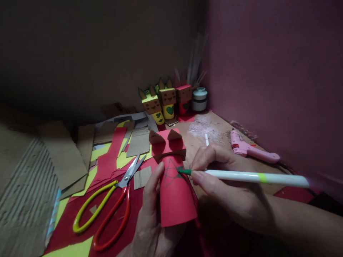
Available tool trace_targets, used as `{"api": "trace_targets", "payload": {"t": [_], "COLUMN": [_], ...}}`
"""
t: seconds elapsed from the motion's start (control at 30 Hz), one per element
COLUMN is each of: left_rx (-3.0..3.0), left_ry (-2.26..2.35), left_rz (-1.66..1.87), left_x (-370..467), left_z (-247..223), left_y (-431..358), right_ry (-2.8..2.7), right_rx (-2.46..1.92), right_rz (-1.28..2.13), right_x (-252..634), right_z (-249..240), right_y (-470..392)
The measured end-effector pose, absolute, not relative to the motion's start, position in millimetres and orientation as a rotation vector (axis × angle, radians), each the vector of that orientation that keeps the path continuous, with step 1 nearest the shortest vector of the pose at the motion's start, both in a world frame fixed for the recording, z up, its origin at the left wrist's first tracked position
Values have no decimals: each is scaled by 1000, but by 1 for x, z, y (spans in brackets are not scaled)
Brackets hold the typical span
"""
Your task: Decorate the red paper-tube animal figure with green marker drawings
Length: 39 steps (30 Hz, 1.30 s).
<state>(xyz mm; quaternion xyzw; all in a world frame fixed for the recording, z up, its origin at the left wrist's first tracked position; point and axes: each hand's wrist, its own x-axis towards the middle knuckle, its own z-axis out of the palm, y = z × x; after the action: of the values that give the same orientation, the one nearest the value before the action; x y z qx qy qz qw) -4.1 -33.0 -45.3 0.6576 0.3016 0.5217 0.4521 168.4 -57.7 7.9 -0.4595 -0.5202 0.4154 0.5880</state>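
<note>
A red paper figure (pixel 177 203) lies tilted in my left hand (pixel 150 214), which is wrapped round its tube-shaped body with the thumb along the side. Its box head with two cardboard ears (pixel 171 135) points away from me. A star outline (pixel 169 173) is drawn on the body, and its right part is filled in dark. My right hand (pixel 227 182) pinches a white felt-tip pen (pixel 233 175) with a green tip, which touches the star's right point. Left of the figure lie scissors (pixel 124 182) with one yellow and one red handle, blades apart.
Corrugated cardboard (pixel 24 189), red paper strips (pixel 109 153) and yellow paper cover the left side. Three finished-looking box-headed figures (pixel 168 96) stand at the back beside a small pale pot (pixel 199 98). A pink glue gun (pixel 242 144) lies at the right near the wall.
</note>
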Motion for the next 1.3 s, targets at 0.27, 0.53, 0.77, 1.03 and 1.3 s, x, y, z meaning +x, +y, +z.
{"api": "trace_targets", "payload": {"t": [0.27,0.53,0.77,1.03,1.3], "left_rx": [1577,1593,1571,1659,1685], "left_ry": [766,774,788,756,677], "left_rz": [1275,1268,1247,1270,1254], "left_x": [-3,-4,-4,-3,-6], "left_z": [-42,-43,-42,-43,-43], "left_y": [-35,-35,-35,-34,-30], "right_ry": [-1170,-1205,-1207,-1192,-1208], "right_rx": [-1082,-1070,-1077,-1081,-1058], "right_rz": [939,933,942,932,906], "right_x": [163,166,167,164,163], "right_z": [10,9,10,11,7], "right_y": [-53,-57,-59,-55,-55]}}
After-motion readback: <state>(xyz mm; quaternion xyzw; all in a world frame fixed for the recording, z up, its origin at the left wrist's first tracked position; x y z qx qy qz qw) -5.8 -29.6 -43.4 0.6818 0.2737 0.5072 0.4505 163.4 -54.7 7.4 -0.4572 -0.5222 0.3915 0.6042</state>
